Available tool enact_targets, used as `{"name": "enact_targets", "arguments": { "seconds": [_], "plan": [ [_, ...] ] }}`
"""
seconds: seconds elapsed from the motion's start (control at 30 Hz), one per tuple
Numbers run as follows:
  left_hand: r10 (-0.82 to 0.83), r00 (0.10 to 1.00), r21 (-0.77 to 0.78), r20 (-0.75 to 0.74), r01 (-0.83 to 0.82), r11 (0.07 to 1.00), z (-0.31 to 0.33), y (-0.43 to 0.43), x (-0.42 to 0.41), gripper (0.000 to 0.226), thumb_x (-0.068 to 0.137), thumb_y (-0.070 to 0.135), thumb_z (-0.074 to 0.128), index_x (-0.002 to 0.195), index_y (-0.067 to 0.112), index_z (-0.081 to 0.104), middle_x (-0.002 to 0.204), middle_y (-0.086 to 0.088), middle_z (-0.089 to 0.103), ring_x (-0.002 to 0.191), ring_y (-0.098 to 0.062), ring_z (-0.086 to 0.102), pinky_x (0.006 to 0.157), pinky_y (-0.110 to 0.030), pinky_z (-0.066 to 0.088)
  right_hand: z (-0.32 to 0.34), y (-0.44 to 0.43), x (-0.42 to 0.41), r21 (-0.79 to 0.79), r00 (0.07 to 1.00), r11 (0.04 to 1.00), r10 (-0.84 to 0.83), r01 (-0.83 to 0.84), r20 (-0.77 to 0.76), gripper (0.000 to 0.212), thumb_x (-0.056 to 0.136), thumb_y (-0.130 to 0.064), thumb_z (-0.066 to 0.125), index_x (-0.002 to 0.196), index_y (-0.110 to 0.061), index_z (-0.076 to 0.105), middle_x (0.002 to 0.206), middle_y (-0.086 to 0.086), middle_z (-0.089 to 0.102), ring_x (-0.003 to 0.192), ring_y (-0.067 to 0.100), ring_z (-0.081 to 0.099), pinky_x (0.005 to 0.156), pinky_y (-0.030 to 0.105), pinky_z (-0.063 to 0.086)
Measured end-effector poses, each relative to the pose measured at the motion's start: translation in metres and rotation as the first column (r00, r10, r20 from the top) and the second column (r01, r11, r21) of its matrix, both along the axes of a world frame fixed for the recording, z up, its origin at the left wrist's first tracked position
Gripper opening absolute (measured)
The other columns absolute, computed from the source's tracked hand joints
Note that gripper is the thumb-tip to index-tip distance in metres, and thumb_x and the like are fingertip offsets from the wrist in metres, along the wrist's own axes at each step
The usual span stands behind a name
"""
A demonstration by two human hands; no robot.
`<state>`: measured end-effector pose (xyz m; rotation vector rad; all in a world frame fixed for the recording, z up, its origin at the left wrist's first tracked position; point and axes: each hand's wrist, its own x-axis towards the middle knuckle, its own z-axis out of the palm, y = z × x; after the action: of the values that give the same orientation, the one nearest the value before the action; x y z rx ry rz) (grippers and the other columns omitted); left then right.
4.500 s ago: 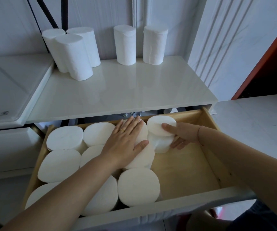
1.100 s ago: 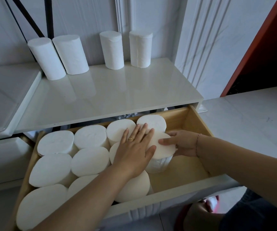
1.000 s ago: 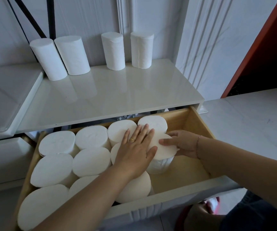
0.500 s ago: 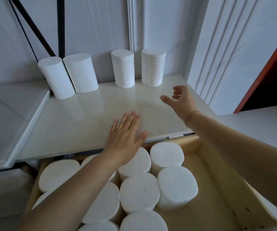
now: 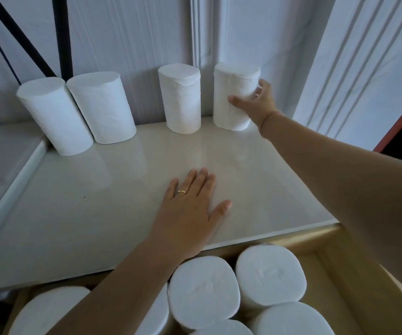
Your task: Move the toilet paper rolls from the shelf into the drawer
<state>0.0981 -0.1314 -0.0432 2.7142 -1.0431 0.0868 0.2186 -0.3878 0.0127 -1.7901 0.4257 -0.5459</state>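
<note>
While left hand lies flat (on shelf), right hand grips roll

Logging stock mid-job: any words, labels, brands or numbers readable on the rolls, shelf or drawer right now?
None readable in the head view.
Four white toilet paper rolls on the glossy cream shelf: plain, no label.
White rolls standing in the wooden drawer: faint marks on their tops, too blurred to read.
</note>
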Motion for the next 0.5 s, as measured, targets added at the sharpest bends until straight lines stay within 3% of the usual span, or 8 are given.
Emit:
{"name": "enact_targets", "arguments": {
  "seconds": [0.07, 0.2, 0.3, 0.5],
  "plan": [
    [0.002, 1.000, 0.003, 0.005, -0.002, 1.000, 0.000, -0.001, 0.000, 0.078, 0.079, 0.065, -0.007, 0.147, 0.027, -0.003, 0.158, 0.008, -0.006, 0.142, -0.007, -0.011, 0.114, -0.035, -0.010, 0.005, -0.001, 0.010, 0.027, 1.000, 1.000, 0.010, -0.010, 0.028, 0.099, 0.067, -0.031, 0.085, 0.144, -0.013, 0.026, 0.136, 0.003, 0.049, 0.122, 0.024, 0.051, 0.106, 0.046, 0.043],
    [0.004, 1.000, 0.002, 0.002, -0.004, 1.000, 0.001, -0.001, -0.001, 0.078, 0.079, 0.065, -0.006, 0.147, 0.027, -0.003, 0.158, 0.009, -0.005, 0.143, -0.007, -0.010, 0.114, -0.034, -0.011, 0.006, 0.009, 0.008, -0.011, 0.999, 1.000, -0.002, 0.002, 0.044, 0.092, 0.060, -0.037, 0.087, 0.134, -0.015, 0.037, 0.112, -0.008, 0.054, 0.104, 0.017, 0.055, 0.091, 0.039, 0.048],
    [0.008, 1.000, 0.020, -0.015, -0.008, 1.000, 0.000, 0.000, -0.001, 0.078, 0.080, 0.064, -0.006, 0.147, 0.027, -0.002, 0.158, 0.009, -0.005, 0.143, -0.007, -0.010, 0.114, -0.034, -0.010, 0.006, 0.018, -0.011, -0.043, 0.999, 0.999, 0.035, -0.033, 0.039, 0.088, 0.059, -0.040, 0.087, 0.130, -0.015, 0.042, 0.118, -0.003, 0.058, 0.108, 0.018, 0.057, 0.095, 0.041, 0.050],
    [0.044, 0.996, 0.002, -0.074, -0.044, 0.999, 0.005, 0.003, -0.009, 0.076, 0.083, 0.062, 0.001, 0.148, 0.024, 0.008, 0.158, 0.006, 0.002, 0.143, -0.008, -0.004, 0.113, -0.031, -0.008, 0.011, 0.025, -0.096, -0.011, 0.952, 0.952, 0.305, -0.305, 0.015, 0.083, 0.066, -0.030, 0.086, 0.136, -0.018, 0.044, 0.127, 0.004, 0.061, 0.116, 0.021, 0.060, 0.102, 0.046, 0.048]
  ]
}}
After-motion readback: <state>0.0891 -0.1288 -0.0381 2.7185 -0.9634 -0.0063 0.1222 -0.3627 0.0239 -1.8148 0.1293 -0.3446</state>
